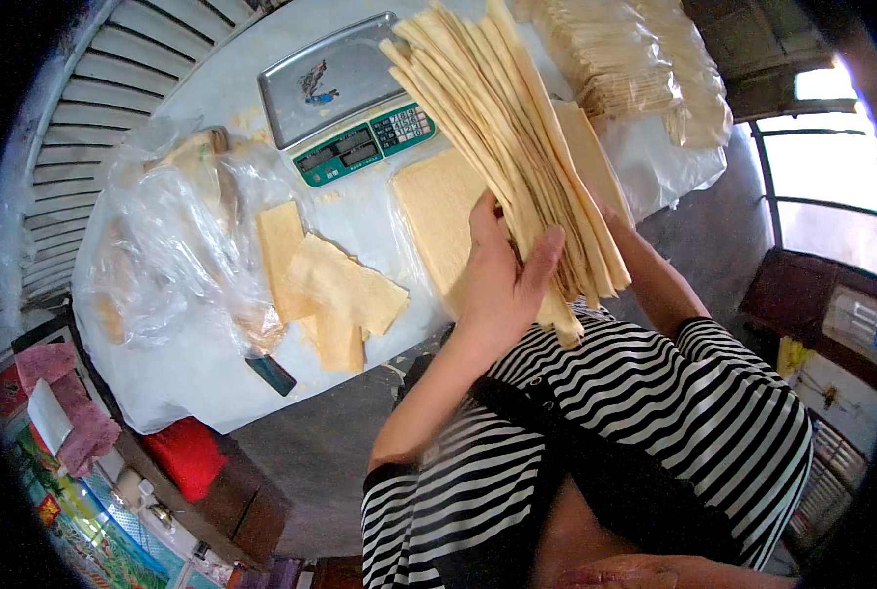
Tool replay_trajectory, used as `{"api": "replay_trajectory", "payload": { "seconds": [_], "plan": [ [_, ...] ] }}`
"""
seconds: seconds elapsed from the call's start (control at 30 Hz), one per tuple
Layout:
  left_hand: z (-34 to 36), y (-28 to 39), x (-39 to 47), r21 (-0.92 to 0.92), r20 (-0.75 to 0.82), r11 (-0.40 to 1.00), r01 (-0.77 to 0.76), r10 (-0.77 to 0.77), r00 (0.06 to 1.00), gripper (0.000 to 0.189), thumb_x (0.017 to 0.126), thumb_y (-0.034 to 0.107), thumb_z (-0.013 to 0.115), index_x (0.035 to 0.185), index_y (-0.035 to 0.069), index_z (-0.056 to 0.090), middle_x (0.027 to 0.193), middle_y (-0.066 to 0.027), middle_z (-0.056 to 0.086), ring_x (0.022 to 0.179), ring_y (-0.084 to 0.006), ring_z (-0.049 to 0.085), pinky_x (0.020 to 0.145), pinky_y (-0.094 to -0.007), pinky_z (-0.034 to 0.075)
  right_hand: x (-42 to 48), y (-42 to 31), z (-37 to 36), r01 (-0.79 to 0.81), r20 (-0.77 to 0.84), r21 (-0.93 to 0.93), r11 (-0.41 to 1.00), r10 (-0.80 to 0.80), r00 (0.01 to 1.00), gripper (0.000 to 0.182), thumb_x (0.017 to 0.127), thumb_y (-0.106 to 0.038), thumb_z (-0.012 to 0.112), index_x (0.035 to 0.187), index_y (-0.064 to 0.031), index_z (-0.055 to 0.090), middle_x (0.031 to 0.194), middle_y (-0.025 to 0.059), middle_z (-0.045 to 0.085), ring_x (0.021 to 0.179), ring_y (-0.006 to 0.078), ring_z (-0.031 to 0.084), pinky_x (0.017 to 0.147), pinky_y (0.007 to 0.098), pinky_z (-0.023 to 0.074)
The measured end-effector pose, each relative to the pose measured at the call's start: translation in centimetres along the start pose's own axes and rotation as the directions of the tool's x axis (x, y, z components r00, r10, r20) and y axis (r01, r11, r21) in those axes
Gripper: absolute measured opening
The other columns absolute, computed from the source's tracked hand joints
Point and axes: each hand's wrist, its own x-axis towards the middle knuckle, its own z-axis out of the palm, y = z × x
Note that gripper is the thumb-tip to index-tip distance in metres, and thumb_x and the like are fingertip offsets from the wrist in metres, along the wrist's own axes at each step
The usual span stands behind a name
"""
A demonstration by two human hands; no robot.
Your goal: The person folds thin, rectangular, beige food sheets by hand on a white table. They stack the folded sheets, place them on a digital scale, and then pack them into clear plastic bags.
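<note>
A thick bundle of long, pale yellow folded sheets, perhaps tofu skin, is held up at a tilt over the table edge. Round its lower part my left hand is closed, thumb across the front. At the bundle's far right side is my right hand, mostly hidden behind the sheets, so its grip cannot be made out. Beneath and left of the bundle lies a flat square stack of similar sheets on plastic. Further left, loose cut pieces overlap on the white table covering.
A digital scale with a metal tray stands at the back. Clear plastic bags lie at the left, with a dark flat object by the edge. Layered sheets under plastic are piled at the back right.
</note>
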Motion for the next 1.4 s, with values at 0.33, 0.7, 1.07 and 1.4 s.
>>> {"api": "replay_trajectory", "payload": {
  "seconds": [0.33, 0.7, 1.07, 1.4],
  "plan": [
    [-1.1, -10.2, 2.9, -0.242, -0.077, 0.833, 0.498, -0.528, 0.845, 0.087, 0.085, 0.046, 0.057, 0.142, -0.003, 0.012, 0.142, -0.0189, 0.03, 0.128, -0.03, 0.033, 0.106, -0.0329, 0.025, -3.3, -0.2, 1.8, 0.088, 0.149, -0.247, 0.965, -0.051, 0.987, 0.071, 0.095, -0.053, 0.035, 0.144, -0.0029, 0.022, 0.147, 0.012, 0.026, 0.133, 0.0191, 0.027, 0.109, 0.0335, 0.023],
    [0.9, -8.9, 4.0, -0.563, -0.072, 0.731, 0.385, -0.507, 0.859, 0.066, 0.095, 0.056, 0.026, 0.141, 0.009, 0.029, 0.14, -0.0112, 0.038, 0.126, -0.025, 0.038, 0.103, -0.0339, 0.033, -4.2, -1.6, 5.9, 0.321, 0.086, 0.022, 0.947, -0.322, 0.943, 0.061, 0.099, -0.046, 0.023, 0.137, -0.0006, 0.036, 0.137, 0.0108, 0.041, 0.125, 0.0157, 0.036, 0.108, 0.0301, 0.0257],
    [-2.0, -4.5, 5.7, -0.502, -0.093, 0.859, -0.103, 0.065, 0.994, 0.048, 0.097, 0.038, 0.038, 0.136, 0.01, 0.032, 0.13, -0.0061, 0.045, 0.115, -0.0188, 0.047, 0.099, -0.0335, 0.038, 2.0, 1.7, -3.8, 0.428, 0.174, 0.349, 0.834, -0.506, 0.845, 0.05, 0.096, -0.039, 0.038, 0.13, -0.0037, 0.044, 0.125, 0.0091, 0.051, 0.116, 0.0155, 0.047, 0.099, 0.0329, 0.0368],
    [-1.4, -5.9, 2.8, -0.546, -0.038, 0.834, 0.083, -0.123, 0.992, 0.036, 0.095, 0.025, 0.048, 0.123, 0.006, 0.037, 0.124, -0.0104, 0.047, 0.106, -0.0168, 0.05, 0.094, -0.0307, 0.042, -3.7, 0.4, 1.5, 0.813, 0.192, -0.333, 0.477, -0.81, 0.554, 0.043, 0.093, -0.027, 0.051, 0.128, -0.0014, 0.045, 0.12, 0.0068, 0.054, 0.113, 0.018, 0.049, 0.098, 0.0327, 0.038]
  ]
}}
